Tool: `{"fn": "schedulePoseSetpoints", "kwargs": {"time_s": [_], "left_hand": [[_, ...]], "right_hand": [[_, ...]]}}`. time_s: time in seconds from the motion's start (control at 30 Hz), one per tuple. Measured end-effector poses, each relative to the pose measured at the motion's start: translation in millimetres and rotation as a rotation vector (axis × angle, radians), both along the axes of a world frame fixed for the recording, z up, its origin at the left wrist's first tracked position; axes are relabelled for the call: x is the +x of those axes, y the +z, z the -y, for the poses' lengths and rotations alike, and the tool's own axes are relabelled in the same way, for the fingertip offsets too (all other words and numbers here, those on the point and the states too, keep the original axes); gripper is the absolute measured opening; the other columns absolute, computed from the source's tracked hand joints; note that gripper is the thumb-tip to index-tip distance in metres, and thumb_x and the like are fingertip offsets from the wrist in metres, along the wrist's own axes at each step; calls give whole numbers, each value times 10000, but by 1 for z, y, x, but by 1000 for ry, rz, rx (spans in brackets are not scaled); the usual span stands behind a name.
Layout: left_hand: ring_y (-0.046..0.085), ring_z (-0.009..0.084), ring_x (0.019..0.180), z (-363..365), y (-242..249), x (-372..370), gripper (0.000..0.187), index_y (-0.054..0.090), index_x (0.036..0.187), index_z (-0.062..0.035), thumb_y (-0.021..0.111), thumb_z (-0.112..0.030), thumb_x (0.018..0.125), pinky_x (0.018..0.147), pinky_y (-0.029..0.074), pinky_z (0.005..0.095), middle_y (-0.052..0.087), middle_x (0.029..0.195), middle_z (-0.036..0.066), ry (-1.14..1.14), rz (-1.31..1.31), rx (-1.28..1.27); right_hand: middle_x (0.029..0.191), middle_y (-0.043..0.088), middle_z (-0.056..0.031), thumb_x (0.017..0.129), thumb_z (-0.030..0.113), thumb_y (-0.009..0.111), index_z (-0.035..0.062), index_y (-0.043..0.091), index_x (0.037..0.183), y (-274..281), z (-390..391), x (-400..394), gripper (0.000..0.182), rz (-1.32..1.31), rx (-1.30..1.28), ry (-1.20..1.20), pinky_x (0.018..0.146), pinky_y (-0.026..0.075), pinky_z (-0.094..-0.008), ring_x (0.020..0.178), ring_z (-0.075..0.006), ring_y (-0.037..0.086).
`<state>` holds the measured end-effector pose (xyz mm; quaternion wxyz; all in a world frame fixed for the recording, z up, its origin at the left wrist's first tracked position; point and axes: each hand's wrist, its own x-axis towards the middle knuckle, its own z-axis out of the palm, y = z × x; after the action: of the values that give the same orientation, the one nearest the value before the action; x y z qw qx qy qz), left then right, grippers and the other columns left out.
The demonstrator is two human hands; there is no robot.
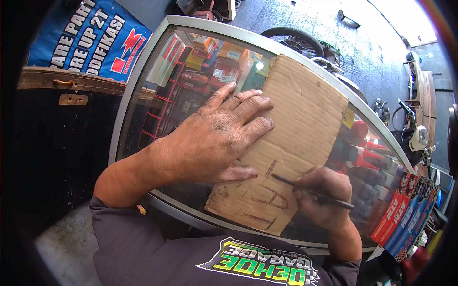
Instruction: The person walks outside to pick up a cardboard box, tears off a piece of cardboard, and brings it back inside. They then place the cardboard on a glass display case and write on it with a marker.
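A piece of brown cardboard [305, 109] lies on the glass top of a display case [191, 212]. Large dark letter strokes and a small scribble show on its lower part. My left hand [224, 126] rests flat across the cardboard's left edge with its fingers apart, holding nothing. In my right hand [324, 195], slightly blurred, is a dark pen [334, 198], pinched between the fingers. The pen's tip touches or hovers just over the cardboard beside a short stroke, to the right of my left thumb.
Boxes [234, 52] and bottles [358, 155] show through the glass. A blue banner [95, 35] hangs at the upper left above a black cabinet [62, 143]. Beyond the case are a motorcycle wheel [298, 40] and, at the right, red and blue cartons [403, 214].
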<state>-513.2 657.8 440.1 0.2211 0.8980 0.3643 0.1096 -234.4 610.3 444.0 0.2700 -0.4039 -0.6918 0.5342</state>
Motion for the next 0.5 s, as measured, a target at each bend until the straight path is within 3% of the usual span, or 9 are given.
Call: {"fn": "schedulePoseSetpoints", "kwargs": {"time_s": [0.07, 0.2, 0.5], "left_hand": [[384, 411, 1403, -1, 0, 0, 785, 548, 1312, -22, 852, -450, 727, 1201, 227, 579, 449, 1422, 203, -3, -2, 6], [387, 408, 1401, 0, 0, 0, 783, 546, 1310, -26, 850, -452, 728, 1200, 231, 579, 456, 1414, 202, -2, 1, 3], [395, 410, 1395, -1, 0, 0, 788, 544, 1309, -31, 854, -454, 721, 1200, 233, 581, 461, 1407, 201, -2, -2, 5]], "right_hand": [[781, 703, -108, 752, -30, 757, -8, 697, 912, -2, 2, -2, 172, 14, 12, -106, 593, 530, -280, 665, -168, 690], [787, 702, -108, 758, -30, 760, -8, 696, 913, -1, 0, 0, 169, 21, -6, -39, 592, 529, -279, 664, -166, 688], [786, 703, -98, 760, -35, 755, -4, 697, 912, -4, 3, 0, 166, 18, 29, -139, 604, 531, -272, 657, -163, 682]]}}
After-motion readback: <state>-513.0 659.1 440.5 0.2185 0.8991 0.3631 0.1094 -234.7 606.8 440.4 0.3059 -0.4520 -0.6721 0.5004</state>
